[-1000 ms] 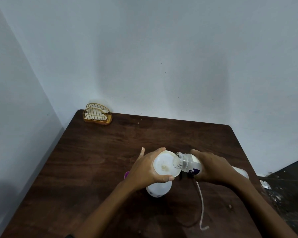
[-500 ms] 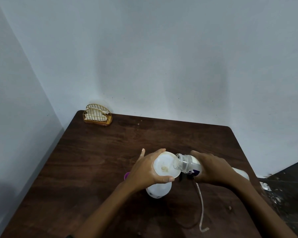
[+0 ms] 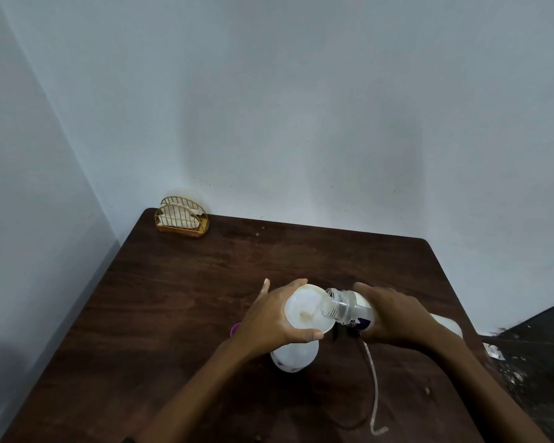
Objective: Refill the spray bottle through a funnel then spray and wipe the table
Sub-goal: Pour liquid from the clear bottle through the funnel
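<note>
Refill bottle [image 3: 349, 306] with a clear threaded neck lies almost level above the dark wooden tabletop [image 3: 189, 298], long axis running left to right, open mouth pointing left over a white funnel [image 3: 304, 311]. The right hand [image 3: 394, 314] wraps its fingers around the bottle's body. The funnel sits on an upright white spray bottle [image 3: 293, 358] near the tabletop's middle. The left hand [image 3: 266, 318] grips the funnel's rim with curled fingers and thumb.
</note>
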The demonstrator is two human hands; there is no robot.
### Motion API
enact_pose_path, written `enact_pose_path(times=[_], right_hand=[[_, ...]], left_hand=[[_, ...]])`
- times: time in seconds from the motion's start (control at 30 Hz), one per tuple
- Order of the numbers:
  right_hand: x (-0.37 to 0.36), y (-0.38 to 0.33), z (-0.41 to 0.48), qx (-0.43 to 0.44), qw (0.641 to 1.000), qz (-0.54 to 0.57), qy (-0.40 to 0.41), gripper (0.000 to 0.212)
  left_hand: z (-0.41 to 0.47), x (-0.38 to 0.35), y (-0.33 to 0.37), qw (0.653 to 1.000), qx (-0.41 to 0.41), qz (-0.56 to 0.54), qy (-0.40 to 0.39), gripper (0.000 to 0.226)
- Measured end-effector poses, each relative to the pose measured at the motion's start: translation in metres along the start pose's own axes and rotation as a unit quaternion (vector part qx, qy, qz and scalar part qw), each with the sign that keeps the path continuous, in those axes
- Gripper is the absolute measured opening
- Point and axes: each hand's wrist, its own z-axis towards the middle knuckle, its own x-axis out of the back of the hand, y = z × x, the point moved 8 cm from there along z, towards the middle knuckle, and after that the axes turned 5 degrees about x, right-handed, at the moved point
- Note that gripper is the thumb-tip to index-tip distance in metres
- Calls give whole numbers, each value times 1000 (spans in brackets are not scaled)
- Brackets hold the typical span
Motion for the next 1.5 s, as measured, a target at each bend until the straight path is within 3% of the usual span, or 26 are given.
enact_pose_path(times=[0.23, 0.43, 0.6, 1.5], right_hand=[[2, -1, -2, -3, 1000, 2, 3, 42], [2, -4, 0, 3, 1000, 1, -2, 43], [2, -2, 0, 1, 1000, 6, 2, 42], [3, 0, 2, 3, 1000, -3, 2, 42]], left_hand=[[-1, 1, 2, 1000, 0, 0, 2, 93], [-1, 0, 0, 1000, 0, -6, 2, 102], [-1, 2, 1, 1000, 0, -5, 3, 90], [1, 3, 3, 1000, -6, 2, 6, 88]])
